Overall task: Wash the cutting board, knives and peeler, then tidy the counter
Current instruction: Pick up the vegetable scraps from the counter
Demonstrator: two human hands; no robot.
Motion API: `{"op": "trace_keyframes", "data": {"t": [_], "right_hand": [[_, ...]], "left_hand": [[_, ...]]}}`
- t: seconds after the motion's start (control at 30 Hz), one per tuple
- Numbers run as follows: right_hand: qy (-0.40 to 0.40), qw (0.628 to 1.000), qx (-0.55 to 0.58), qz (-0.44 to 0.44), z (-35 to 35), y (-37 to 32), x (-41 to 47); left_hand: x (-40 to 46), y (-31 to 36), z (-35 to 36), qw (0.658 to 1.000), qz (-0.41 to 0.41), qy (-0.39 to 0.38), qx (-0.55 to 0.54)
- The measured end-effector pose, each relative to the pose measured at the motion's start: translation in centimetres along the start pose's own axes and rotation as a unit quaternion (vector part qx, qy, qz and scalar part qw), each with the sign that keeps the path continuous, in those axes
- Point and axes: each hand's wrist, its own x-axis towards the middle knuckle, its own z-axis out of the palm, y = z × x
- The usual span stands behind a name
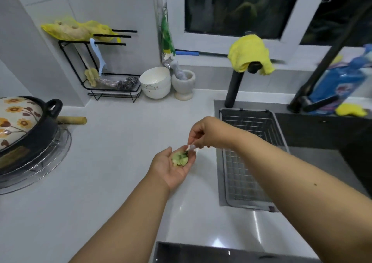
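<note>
- Left hand is lying palm-up over the table, relaxed fingers cupping green vegetable scraps.
- Right hand fingers are pinching a pale scrap just above them.

Two hands, two stacked bowls, one mortar, one pot

No readable text, brand, number or sign anywhere. Blue packet at right behind sink carries printed graphics, too blurred to read. Green foil packet hanging by window shows print, letters not legible. Lid of pot has flower pattern only, no words.
</note>
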Motion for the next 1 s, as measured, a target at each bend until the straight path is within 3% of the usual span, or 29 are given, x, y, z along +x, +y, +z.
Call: {"op": "trace_keyframes", "data": {"t": [0.2,0.4,0.73,0.87,1.0], "right_hand": [[0.057,0.996,-0.01,0.068,-2.9,5.2,-6.9],[0.011,0.992,-0.03,0.121,-3.2,9.8,-13.9],[-0.07,0.975,-0.101,0.184,-2.5,17.6,-22.9],[-0.124,0.968,-0.138,0.168,-1.9,20.4,-25.5],[-0.122,0.973,-0.156,0.116,-0.3,21.9,-26.3]], "left_hand": [[1.4,-5.2,3.7,0.995,-0.062,-0.011,0.082],[1.9,-11.0,6.0,0.982,-0.104,-0.022,0.156],[2.3,-19.5,8.0,0.979,-0.115,-0.026,0.169],[2.4,-23.2,8.9,0.977,-0.125,-0.023,0.171],[2.5,-25.0,9.6,0.977,-0.113,-0.014,0.182]]}}
